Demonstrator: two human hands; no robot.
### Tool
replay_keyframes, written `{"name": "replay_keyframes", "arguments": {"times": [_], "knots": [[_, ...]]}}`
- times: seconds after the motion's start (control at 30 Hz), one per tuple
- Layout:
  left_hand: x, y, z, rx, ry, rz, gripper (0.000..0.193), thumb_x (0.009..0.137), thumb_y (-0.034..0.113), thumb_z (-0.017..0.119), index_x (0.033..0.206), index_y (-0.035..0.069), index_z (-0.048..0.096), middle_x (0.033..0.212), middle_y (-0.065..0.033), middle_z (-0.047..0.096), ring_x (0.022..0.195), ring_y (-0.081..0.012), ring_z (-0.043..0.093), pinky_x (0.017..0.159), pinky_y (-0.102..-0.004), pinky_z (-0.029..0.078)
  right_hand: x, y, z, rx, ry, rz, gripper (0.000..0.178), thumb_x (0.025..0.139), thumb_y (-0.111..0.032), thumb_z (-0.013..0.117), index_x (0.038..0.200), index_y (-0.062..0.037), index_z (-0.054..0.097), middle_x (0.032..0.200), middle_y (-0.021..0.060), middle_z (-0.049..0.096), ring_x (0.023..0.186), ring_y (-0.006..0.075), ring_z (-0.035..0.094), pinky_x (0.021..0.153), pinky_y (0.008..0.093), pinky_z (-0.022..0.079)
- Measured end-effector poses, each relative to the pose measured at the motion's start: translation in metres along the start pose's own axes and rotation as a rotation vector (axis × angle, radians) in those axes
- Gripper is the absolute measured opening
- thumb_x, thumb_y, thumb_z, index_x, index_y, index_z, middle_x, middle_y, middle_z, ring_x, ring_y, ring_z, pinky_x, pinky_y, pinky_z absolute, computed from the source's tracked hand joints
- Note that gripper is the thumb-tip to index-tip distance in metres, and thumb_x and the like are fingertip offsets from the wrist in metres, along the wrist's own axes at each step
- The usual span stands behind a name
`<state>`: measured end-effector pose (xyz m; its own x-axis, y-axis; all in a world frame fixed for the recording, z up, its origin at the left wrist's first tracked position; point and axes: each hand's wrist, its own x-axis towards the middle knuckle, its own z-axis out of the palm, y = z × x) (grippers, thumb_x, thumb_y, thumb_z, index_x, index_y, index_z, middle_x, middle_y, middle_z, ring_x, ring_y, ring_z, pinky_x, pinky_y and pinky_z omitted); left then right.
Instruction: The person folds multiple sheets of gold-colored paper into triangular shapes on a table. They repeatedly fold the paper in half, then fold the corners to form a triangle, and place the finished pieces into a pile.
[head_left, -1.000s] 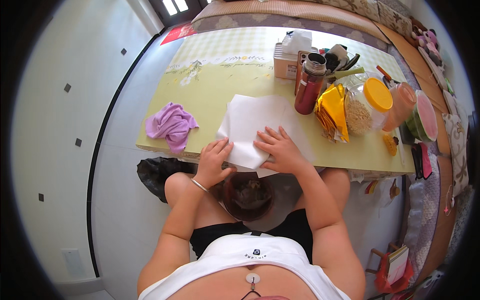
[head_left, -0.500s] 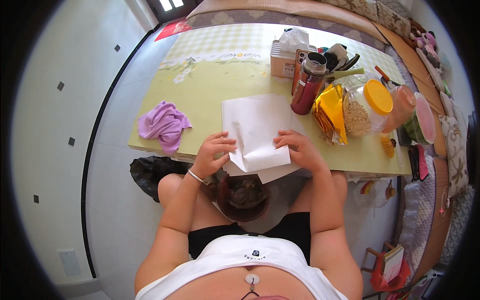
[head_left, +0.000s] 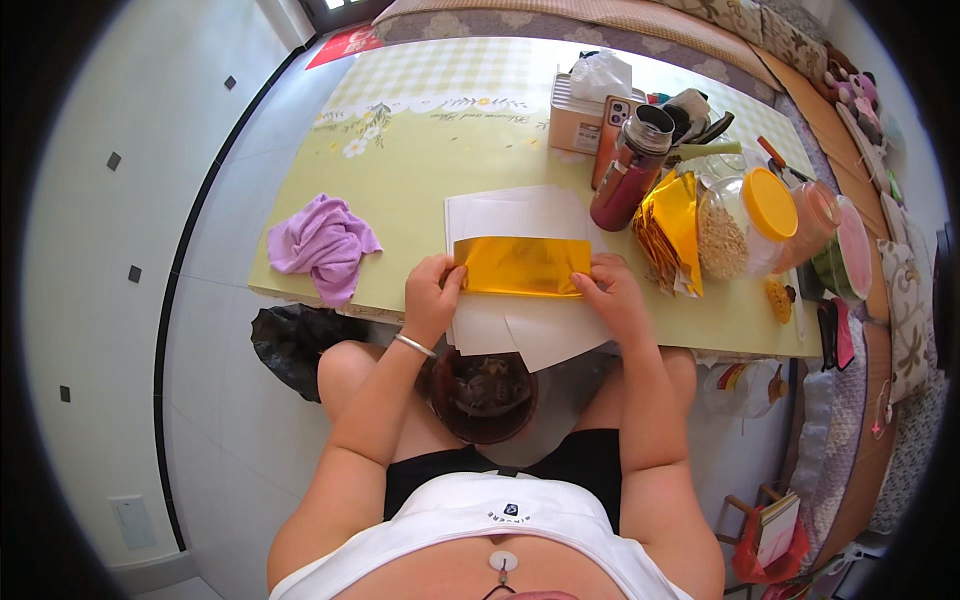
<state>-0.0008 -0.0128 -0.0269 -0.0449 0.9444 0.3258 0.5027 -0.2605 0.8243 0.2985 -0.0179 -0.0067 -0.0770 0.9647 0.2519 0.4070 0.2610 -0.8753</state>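
A sheet of shiny gold foil paper (head_left: 522,266) lies as a wide band just above a loose stack of white paper (head_left: 525,207) at the table's near edge. My left hand (head_left: 432,297) pinches its left end between thumb and fingers. At the right end, my right hand (head_left: 611,292) grips it with the thumb on top and the fingers behind. Several white sheets stick out beneath, some hanging past the table edge. More folded gold foil paper (head_left: 668,232) leans in a bundle to the right, beside a dark red flask (head_left: 630,175).
A purple cloth (head_left: 322,248) lies on the table (head_left: 400,210) at left. Behind the flask stand a phone (head_left: 609,140) and a tissue box (head_left: 577,120). A yellow-lidded jar (head_left: 722,235) is at right. Below the edge are a dark round bucket (head_left: 484,425) and a black bag (head_left: 295,350).
The sheet showed its white side with a curled near edge; now a narrower gold band faces up. Both hands have shifted slightly and hold its two ends.
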Motion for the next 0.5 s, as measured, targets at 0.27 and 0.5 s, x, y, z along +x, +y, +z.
{"name": "replay_keyframes", "arguments": {"times": [0.27, 0.5], "knots": [[0.011, 0.005, 0.009, 0.225, 0.087, 0.128, 0.04, 0.085, 0.013, 0.072, 0.121, -0.001, 0.061, 0.071, -0.0055, 0.059, 0.077, -0.0268, 0.056, 0.079, -0.0429, 0.045, -0.003, -0.004, 0.02, -0.509, 0.274, -0.132, 0.023, 0.074, -0.016, 0.08, 0.062, -0.0029, 0.064, 0.085, 0.0076, 0.068, 0.092, 0.0299, 0.059, 0.082, 0.043, 0.046], [0.015, 0.006, 0.012, 0.361, 0.047, 0.126, 0.046, 0.086, 0.015, 0.072, 0.127, -0.002, 0.059, 0.072, -0.0044, 0.06, 0.08, -0.0269, 0.057, 0.085, -0.045, 0.044, -0.001, -0.001, 0.026, -0.6, 0.286, -0.114, 0.022, 0.077, -0.02, 0.078, 0.066, -0.0054, 0.067, 0.088, 0.0064, 0.068, 0.094, 0.03, 0.059, 0.084, 0.0433, 0.045]]}}
